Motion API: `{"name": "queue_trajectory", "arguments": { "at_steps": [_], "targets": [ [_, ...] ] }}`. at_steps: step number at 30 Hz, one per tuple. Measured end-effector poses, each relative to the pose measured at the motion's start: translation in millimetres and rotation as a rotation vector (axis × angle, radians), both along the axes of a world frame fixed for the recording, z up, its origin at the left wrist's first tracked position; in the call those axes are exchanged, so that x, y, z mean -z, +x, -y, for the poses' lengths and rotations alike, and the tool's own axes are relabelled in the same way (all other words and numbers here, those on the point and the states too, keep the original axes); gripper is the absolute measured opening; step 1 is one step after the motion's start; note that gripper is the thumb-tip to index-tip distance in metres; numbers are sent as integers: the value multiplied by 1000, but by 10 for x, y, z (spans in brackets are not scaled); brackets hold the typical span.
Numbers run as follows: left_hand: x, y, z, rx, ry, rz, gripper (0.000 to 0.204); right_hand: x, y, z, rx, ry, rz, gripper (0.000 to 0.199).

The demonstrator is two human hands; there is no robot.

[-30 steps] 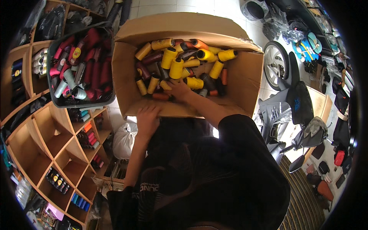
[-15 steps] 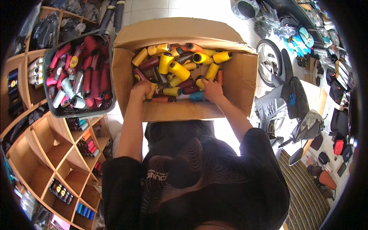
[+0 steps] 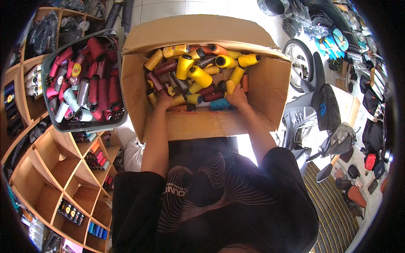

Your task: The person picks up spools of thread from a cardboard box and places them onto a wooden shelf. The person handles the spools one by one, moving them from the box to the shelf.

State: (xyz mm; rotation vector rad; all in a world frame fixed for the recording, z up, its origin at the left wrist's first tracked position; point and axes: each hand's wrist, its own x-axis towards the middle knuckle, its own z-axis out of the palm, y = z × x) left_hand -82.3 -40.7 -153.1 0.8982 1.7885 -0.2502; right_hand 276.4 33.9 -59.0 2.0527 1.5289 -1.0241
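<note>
A cardboard box in front of me holds many thread spools, mostly yellow, with some maroon, orange and one teal spool. Inside its near left part, my left hand is closed round a yellow thread spool that lies sideways; its fingertips are partly hidden. On the right side, my right hand grips another yellow thread spool, which stands tilted against its neighbours. A loose yellow spool lies on top of the pile between the hands.
Left of the box stands a dark plastic basket full of maroon, pink and pale spools. Wooden cubby shelves with more spools line the left. A motorbike stands close on the right, beside bags and a ribbed mat.
My left hand has shifted slightly right, and the yellow spool in it has tipped from upright to lying. My right hand has turned a little round its yellow spool. The view has shifted slightly.
</note>
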Motion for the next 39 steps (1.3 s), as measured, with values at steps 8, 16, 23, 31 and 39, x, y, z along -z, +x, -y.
{"name": "queue_trajectory", "arguments": {
  "at_steps": [8, 16, 23, 31, 39],
  "targets": [
    [-517, 256, 214, 81, 50, -235, 98, -321, -720, 53, -252, -125, -328, 71],
    [-757, -189, -199, 287, 185, -267, 91, -580, -666, 221, -322, -254, -634, 44],
    [-367, -210, -9, 497, 122, -369, 87, -59, 170, -431, -193, -101, 2, 43],
    [-783, -242, -181, 324, 126, -293, 80, 766, 792, 41, 115, -187, -73, 88],
    [-696, -473, -248, 217, 45, -173, 76, 760, 614, -177, -35, -296, -157, 131]
  ]
}}
